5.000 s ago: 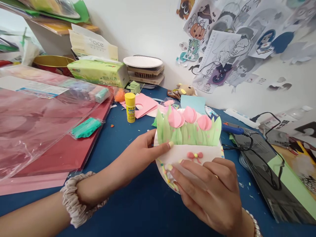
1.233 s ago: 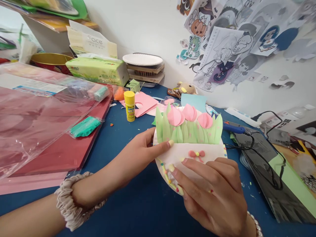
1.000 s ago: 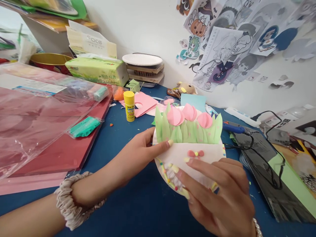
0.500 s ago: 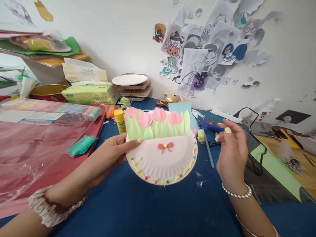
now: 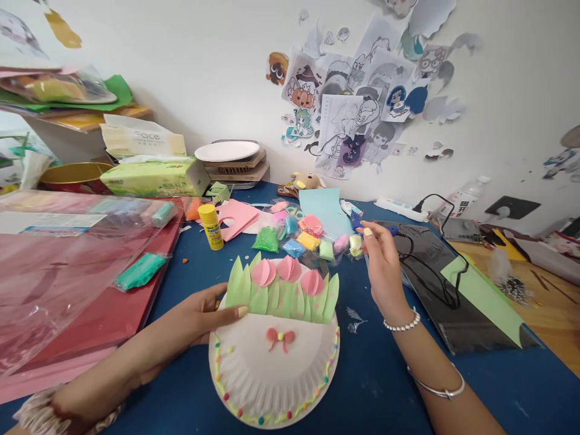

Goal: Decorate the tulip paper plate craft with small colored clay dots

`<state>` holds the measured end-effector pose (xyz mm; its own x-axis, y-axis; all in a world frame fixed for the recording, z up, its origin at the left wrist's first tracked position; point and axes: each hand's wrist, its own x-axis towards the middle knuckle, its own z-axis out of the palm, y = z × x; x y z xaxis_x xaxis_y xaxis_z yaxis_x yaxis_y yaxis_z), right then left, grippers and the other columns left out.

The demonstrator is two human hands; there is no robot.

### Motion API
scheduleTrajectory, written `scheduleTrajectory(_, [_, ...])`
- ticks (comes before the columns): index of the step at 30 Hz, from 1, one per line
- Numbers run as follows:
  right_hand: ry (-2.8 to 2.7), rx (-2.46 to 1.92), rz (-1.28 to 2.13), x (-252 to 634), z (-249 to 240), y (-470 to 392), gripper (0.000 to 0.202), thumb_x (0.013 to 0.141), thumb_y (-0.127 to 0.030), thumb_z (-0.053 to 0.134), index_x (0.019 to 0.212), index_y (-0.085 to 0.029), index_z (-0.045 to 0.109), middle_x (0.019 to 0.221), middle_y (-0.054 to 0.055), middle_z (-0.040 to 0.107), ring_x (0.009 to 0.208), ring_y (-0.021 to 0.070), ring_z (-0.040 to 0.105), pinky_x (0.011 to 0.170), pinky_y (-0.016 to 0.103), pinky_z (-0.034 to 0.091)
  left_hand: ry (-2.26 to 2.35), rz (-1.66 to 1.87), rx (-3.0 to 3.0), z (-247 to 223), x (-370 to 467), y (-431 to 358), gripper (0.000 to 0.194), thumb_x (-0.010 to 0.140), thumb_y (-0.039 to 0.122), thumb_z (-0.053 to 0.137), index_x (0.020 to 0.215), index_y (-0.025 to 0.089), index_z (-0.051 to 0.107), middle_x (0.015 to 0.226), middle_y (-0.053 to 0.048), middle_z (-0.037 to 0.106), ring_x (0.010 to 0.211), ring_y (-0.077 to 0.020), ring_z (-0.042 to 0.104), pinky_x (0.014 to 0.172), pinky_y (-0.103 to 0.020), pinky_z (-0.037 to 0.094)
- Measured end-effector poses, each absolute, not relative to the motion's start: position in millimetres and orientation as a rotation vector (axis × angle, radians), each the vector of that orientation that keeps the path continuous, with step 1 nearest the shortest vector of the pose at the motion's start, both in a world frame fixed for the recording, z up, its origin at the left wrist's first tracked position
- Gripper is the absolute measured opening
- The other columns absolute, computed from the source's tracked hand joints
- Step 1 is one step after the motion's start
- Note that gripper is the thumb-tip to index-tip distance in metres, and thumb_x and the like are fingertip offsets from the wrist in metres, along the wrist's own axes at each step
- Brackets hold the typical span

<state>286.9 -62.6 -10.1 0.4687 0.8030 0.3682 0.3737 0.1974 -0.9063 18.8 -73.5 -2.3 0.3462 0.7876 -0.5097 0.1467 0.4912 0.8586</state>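
Observation:
My left hand (image 5: pixel 211 317) grips the upper left edge of a white paper plate craft (image 5: pixel 281 374), thumb in front and fingers behind. Green paper grass (image 5: pixel 272 299) and pink paper tulips (image 5: pixel 289 269) rise from its top. A red bow (image 5: pixel 280 338) with a yellow centre sits in the middle, and coloured dots on a yellow line follow the curved rim. Beyond the plate on the right, my right hand (image 5: pixel 380 266) is raised with its fingers at a blue glue gun (image 5: pixel 357 222), mostly hidden behind them.
A yellow glue stick (image 5: pixel 211 227), pink paper (image 5: pixel 238 219) and bagged clay such as a green pack (image 5: pixel 266 240) lie behind the plate. Red sheets in plastic (image 5: pixel 90 266) are at left. A black sheet (image 5: pixel 435 290) with a cable is at right; tissue packs (image 5: pixel 154 176) stand at back left.
The plate craft and my left hand are lower in view, uncovering the clay packs and pink paper. My right hand has shifted left, and the glue gun now shows less beside its fingers.

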Motion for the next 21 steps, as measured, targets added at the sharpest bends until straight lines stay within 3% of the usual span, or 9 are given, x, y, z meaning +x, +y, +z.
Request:
scheduleTrajectory(9, [-1.12, -1.465, 0.453, 287, -9, -62, 0.037, 0.081, -0.05, 0.044, 0.104, -0.023, 0.053, 0.096, 0.006, 0.055, 0.079, 0.0167, 0.052, 0.063, 0.028, 0.043, 1.17, 0.531, 0.978, -2, 12, -75, 0.045, 0.06, 0.033, 0.072, 0.102, 0.03, 0.058, 0.081, 0.006, 0.072, 0.08, -0.0237, 0.067, 0.069, -0.029, 0.052])
scheduleTrajectory(14, [-1.107, -1.473, 0.434, 289, -11, -60, 0.036, 0.081, -0.049, 0.043, 0.102, -0.022, 0.054, 0.091, 0.005, 0.055, 0.073, 0.0153, 0.052, 0.061, 0.028, 0.043, 1.149, 0.546, 1.042, -9, 16, -67, 0.05, 0.059, 0.036, 0.072, 0.104, 0.024, 0.054, 0.081, 0.001, 0.071, 0.079, -0.0239, 0.066, 0.07, -0.031, 0.052])
scheduleTrajectory(21, [-1.116, -1.518, 0.347, 296, -7, -59, 0.037, 0.083, -0.05, 0.039, 0.101, -0.021, 0.054, 0.092, 0.006, 0.057, 0.073, 0.0154, 0.052, 0.061, 0.028, 0.043, 1.24, 0.475, 1.339, -5, 10, -49, 0.027, 0.059, 0.043, 0.069, 0.066, 0.018, 0.06, 0.057, 0.001, 0.063, 0.061, -0.0185, 0.062, 0.057, -0.026, 0.051])
